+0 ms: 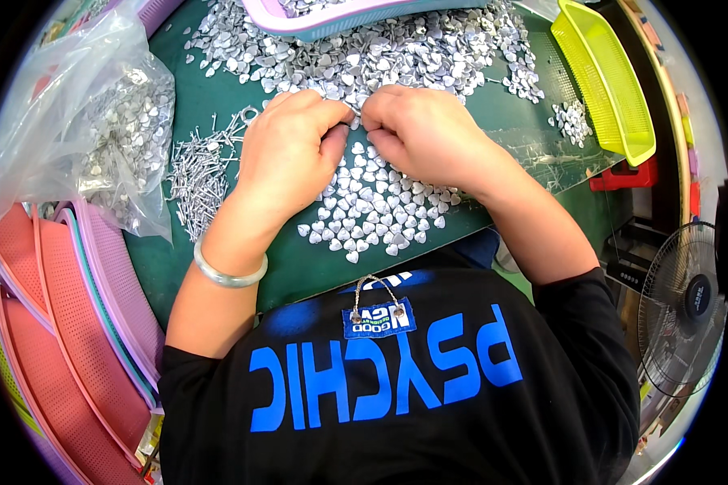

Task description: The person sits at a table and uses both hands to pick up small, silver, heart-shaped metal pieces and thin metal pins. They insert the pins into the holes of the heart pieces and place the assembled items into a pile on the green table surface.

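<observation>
My left hand (295,137) and my right hand (421,129) are close together over the green table, knuckles up. Both have their fingers curled in, thumb against forefinger. Between the fingertips shows a bit of silver, but what each hand pinches is too small to make out. Just beyond the hands spreads a big heap of silver heart-shaped pieces (352,61). On the near side, below the hands, lies a looser group of the same hearts (380,212). Beside my left wrist is a pile of thin silver pins (198,178).
A clear plastic bag (129,121) of silver pieces stands at the left, above stacked coloured baskets (73,315). A lilac and blue basket (340,24) rests on the far heap. At the right are a yellow-green basket (603,73), a small heart pile (572,121) and a fan (687,307).
</observation>
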A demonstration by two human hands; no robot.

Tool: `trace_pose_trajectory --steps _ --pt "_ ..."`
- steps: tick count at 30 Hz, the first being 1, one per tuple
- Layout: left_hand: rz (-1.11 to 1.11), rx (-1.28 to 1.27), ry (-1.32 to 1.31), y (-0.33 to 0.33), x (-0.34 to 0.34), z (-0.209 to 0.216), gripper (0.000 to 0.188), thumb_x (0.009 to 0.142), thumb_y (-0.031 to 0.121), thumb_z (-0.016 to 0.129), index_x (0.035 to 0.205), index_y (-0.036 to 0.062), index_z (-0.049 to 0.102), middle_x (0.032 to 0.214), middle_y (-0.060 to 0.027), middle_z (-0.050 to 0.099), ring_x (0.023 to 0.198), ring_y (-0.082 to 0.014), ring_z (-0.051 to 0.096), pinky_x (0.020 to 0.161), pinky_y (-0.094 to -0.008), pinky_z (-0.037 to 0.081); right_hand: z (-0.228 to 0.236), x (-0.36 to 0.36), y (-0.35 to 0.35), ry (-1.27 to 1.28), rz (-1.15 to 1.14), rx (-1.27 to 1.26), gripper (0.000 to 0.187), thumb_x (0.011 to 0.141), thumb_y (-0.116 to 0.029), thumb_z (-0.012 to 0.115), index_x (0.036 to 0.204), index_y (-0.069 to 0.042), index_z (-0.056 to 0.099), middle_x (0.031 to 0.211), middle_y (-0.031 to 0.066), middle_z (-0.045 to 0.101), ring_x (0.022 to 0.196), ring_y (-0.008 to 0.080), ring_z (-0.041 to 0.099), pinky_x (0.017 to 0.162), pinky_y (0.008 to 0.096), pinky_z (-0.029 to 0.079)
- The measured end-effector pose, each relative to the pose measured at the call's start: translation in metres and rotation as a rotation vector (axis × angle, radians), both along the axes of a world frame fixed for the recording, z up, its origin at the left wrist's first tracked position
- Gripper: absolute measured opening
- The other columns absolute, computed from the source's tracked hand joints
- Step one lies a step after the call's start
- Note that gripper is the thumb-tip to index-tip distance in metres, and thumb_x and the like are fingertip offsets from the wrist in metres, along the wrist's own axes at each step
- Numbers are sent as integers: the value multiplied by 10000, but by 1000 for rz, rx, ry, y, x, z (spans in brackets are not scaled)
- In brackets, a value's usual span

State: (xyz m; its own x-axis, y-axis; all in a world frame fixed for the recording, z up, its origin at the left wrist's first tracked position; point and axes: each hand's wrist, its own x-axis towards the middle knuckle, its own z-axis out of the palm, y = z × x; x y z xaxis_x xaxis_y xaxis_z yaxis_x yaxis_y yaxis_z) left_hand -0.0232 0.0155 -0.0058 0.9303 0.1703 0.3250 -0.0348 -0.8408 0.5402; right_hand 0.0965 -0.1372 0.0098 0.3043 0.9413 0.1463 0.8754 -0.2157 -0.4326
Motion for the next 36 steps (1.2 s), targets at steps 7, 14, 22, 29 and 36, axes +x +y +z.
trace_pose_trajectory --steps 7,14,22,29,36 --pt "-33 92 -34 -6 7 -2 61 740 91 700 785 88 659 773 -53 567 811 -281 577 673 -399 492 17 22 -19 1325 -178 373 51 857 -19 598 908 -24 595 939 71 644 745 117 604 648 228 488" --pt "-37 45 62 -3 3 0 71 728 76 694 787 72 656 786 -70 588 830 -287 585 682 -407 497 10 14 -11 891 -256 125 59 817 -24 588 831 -21 646 737 17 618 657 105 586 582 258 475" --pt "2 5 141 -4 1 3 108 724 105 713 812 67 662 808 -75 603 856 -285 594 719 -399 498 -8 -3 1 -113 -82 55 91 816 -143 613 825 -70 667 845 80 638 776 296 642 657 415 517" --pt "-7 -24 183 -1 -5 12 121 718 95 703 831 67 673 813 -85 609 855 -291 595 740 -405 495 1 0 -5 -6 -15 -25 107 827 -118 563 799 -68 653 833 105 640 809 329 641 693 437 518" --pt "-12 1 111 3 -6 6 134 729 46 623 842 67 694 824 -97 618 863 -302 598 751 -416 496 4 -1 -13 -76 -121 -5 104 814 -97 566 807 -69 666 829 105 639 768 327 645 669 435 522"
